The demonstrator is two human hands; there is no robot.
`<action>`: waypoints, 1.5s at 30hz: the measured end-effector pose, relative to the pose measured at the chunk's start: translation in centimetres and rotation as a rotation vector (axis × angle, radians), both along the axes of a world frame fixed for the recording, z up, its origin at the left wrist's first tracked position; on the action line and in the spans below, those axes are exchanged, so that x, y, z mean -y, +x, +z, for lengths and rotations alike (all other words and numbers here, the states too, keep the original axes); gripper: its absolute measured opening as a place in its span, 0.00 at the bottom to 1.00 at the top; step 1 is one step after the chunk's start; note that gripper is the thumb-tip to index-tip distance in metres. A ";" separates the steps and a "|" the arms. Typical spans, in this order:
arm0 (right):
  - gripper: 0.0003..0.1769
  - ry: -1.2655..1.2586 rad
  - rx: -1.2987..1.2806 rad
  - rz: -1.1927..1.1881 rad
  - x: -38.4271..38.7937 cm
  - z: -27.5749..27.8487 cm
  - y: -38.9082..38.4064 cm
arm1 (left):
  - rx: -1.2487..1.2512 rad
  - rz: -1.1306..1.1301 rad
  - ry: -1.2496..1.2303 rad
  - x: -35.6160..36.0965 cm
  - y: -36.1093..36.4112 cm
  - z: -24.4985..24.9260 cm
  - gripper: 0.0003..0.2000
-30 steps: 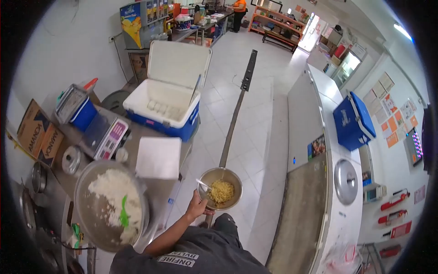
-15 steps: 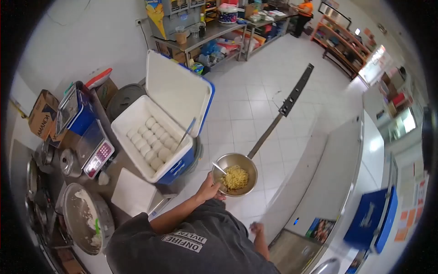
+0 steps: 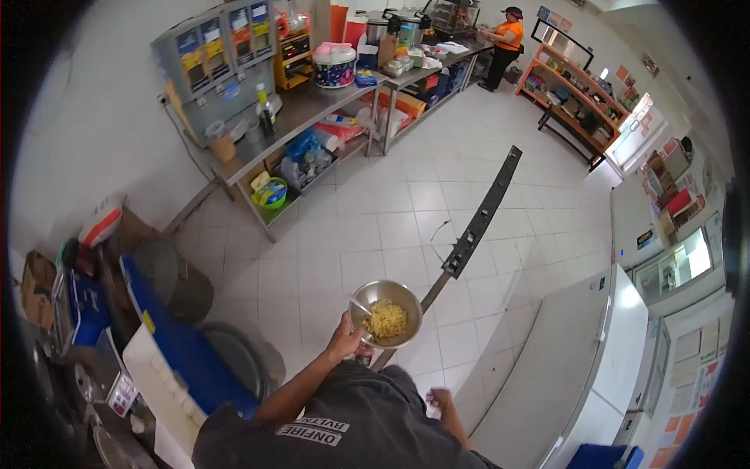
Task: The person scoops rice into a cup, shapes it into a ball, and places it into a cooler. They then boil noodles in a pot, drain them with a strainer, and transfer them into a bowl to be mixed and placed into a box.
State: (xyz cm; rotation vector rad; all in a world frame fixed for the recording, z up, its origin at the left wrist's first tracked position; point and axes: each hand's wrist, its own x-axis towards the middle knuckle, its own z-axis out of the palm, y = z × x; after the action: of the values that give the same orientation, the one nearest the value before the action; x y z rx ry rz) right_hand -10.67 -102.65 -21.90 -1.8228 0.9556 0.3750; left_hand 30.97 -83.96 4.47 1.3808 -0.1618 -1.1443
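My left hand [image 3: 345,338] grips the rim of a metal bowl [image 3: 415,305] from its near left side, holding it in front of my body. Inside lie yellow shreds of food [image 3: 387,320], and a utensil with a pale handle [image 3: 360,306] leans on the left rim; its lower end is buried. My right hand [image 3: 440,399] hangs low at my right side, its fingers curled in, with nothing visible in them. Behind the bowl, a narrow metal bar with a black slotted strip [image 3: 484,211] slants up to the right.
Left are a cooler's blue lid [image 3: 187,344] and a grey bin [image 3: 180,285]. A steel table [image 3: 301,109] with dispensers stands along the wall. A person in orange [image 3: 508,39] works at the far end. White chest freezers [image 3: 547,352] line the right; tiled floor lies between.
The view has swung and moved forward past the cooler of white dough balls, which now sits at the lower left. My left hand still holds the bowl; my right hand stays low.
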 end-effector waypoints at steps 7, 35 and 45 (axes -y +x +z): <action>0.19 0.183 -0.270 -0.405 10.3 3.5 12.0 | 0.076 -0.071 0.016 21.5 16.8 3.7 0.28; 0.12 -0.244 -0.276 0.489 93.7 1.8 74.5 | 0.011 0.058 0.023 94.6 74.8 1.4 0.31; 0.12 0.242 -0.385 -0.303 112.2 3.4 88.8 | 0.032 0.081 -0.088 125.7 94.9 -2.6 0.27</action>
State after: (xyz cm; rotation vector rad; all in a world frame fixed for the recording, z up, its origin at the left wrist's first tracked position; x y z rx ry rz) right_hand 78.11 -214.82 -18.47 -1.3846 1.3664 0.6349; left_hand 125.88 -209.64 1.90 1.3169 -0.1753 -1.0362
